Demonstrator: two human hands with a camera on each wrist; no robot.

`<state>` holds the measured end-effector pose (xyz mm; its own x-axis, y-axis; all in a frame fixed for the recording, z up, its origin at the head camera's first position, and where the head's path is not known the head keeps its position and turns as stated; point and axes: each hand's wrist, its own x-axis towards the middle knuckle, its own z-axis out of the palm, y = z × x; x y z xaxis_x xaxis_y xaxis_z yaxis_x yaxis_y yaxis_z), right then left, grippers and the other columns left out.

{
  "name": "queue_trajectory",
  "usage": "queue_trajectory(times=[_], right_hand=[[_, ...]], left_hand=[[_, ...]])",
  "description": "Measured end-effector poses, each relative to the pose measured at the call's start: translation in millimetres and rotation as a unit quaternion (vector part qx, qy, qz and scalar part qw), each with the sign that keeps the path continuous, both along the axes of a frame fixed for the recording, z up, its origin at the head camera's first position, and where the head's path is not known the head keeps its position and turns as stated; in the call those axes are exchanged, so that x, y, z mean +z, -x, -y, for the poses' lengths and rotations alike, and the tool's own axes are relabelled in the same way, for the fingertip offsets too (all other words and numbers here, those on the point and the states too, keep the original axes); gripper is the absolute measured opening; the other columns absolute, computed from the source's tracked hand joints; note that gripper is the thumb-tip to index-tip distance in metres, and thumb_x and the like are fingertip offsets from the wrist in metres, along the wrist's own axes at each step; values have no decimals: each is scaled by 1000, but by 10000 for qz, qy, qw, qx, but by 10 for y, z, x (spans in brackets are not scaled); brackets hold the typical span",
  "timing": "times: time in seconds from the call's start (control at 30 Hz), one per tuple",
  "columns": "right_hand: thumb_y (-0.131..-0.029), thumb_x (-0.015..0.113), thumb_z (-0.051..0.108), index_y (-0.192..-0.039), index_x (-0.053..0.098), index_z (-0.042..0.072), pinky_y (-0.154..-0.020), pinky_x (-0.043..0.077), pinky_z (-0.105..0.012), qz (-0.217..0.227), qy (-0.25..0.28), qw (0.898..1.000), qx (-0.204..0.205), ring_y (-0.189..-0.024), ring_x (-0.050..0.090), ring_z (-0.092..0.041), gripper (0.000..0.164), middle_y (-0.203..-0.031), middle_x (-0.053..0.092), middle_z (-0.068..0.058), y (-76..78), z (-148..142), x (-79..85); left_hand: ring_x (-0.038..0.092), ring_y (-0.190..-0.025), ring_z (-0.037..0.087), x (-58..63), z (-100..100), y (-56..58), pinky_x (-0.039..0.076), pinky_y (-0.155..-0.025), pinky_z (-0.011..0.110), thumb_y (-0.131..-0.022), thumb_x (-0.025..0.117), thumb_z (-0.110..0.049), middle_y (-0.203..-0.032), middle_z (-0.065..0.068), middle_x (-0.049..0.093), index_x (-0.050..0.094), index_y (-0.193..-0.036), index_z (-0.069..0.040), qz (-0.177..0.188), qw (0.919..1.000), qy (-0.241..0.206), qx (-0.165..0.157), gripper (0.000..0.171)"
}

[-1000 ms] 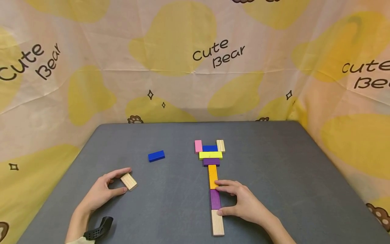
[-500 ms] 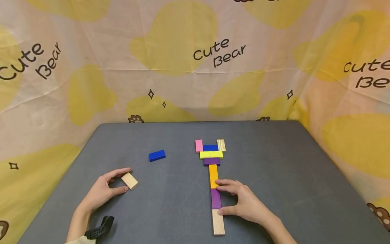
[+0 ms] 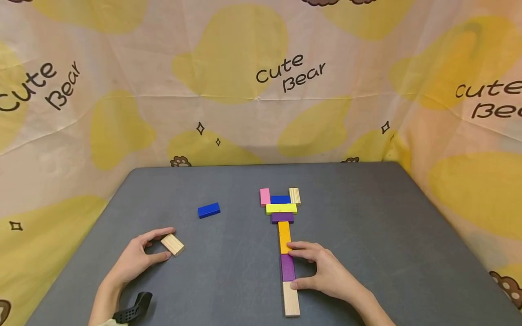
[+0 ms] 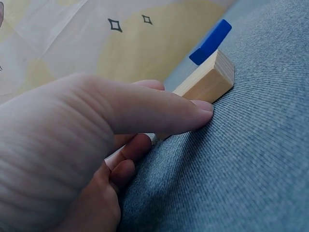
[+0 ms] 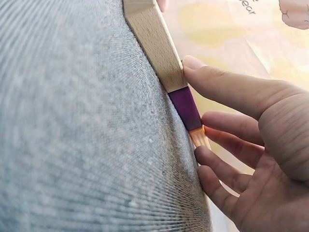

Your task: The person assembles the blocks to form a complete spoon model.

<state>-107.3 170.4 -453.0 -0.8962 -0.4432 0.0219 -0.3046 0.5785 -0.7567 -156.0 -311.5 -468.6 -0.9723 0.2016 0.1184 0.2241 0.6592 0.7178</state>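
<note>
On the left of the table, my left hand pinches a plain wooden block between thumb and forefinger; the block lies tilted on the cloth. The left wrist view shows the thumb against this wooden block. My right hand touches a straight column of blocks from its right side. Its thumb rests on a plain wooden block at the near end, and its fingertips meet an orange block. Between these two lies a purple block, end to end with both.
Beyond the orange block lie a crosswise purple block, a yellow-green block and a blue block. A pink block and a striped wooden block flank the blue one. Another blue block lies alone on the grey table.
</note>
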Motion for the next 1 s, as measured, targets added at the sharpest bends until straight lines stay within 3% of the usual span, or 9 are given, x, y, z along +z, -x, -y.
queue_trajectory(times=[1.0], right_hand=[[-71, 84, 52, -128, 67, 12, -101, 36, -57, 74, -60, 10000, -14, -128, 44, -24, 72, -139, 51, 11, -2, -12, -4]], left_hand=[[54, -102, 11, 19, -33, -45, 36, -84, 25, -76, 86, -34, -116, -4, 66, 70, -121, -19, -16, 9993, -77, 355, 50]])
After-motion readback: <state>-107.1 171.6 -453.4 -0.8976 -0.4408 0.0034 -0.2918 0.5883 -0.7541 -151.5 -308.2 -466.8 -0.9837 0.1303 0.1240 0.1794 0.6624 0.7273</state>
